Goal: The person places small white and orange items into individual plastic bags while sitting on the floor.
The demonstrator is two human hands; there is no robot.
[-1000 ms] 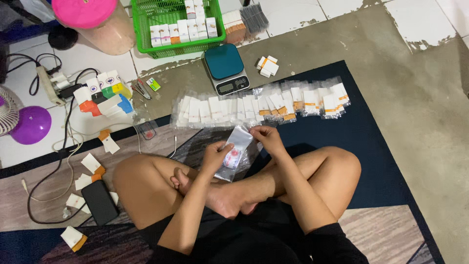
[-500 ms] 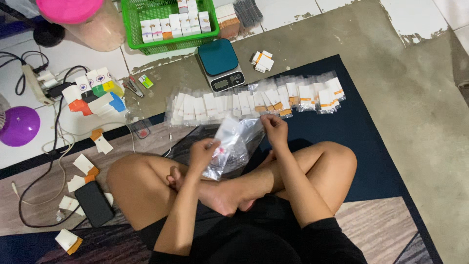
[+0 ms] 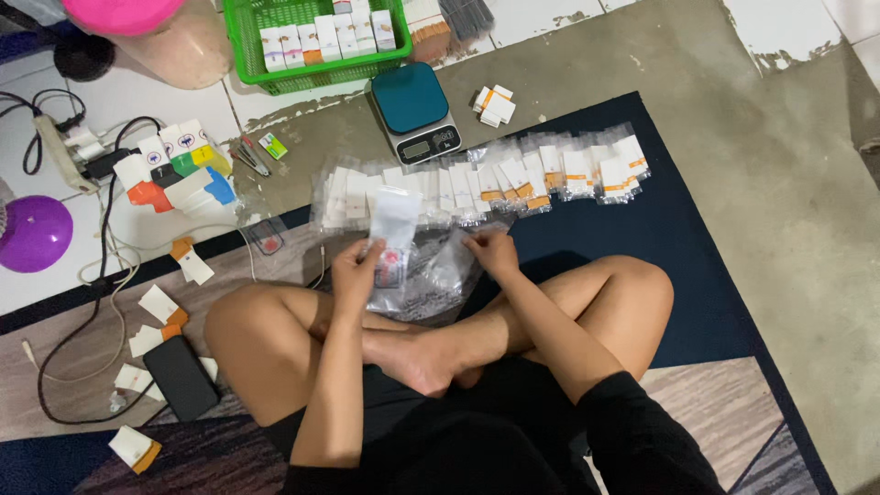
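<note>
While both hands gripped one clear plastic bag w/ a red-and-white item inside a sec ago, they've now split up. Left hand (image 3: 356, 268) has fingers closed on that small packed bag (image 3: 392, 240), held upright just above the lap, white top sticking up toward the far side. Right hand (image 3: 492, 250) has moved right and sits on the loose pile of empty clear bags (image 3: 440, 270) on the mat betw. the knees; fingers look pinched on one bag's edge, but can't tell for sure if it's actually gripped or just touched. So my read: one pack is done w/ both hands and the right is already onto fresh stock.

Just beyond the hands, a long row of packed bags (image 3: 486, 179) runs left to right across the dark blue mat (image 3: 697, 302), each w/ a small white-and-orange box inside. Farther off: a digital scale (image 3: 414, 110) w/ teal top, a few loose small boxes (image 3: 493, 104) right of it, and a green basket (image 3: 247, 50) holding more boxes. Left side: coloured cartons (image 3: 179, 170), scattered white-and-orange boxes, a black phone (image 3: 181, 378), cables, power strip, purple round thing at the left edge.

Person sits cross-legged; bare foot near centre.
</note>
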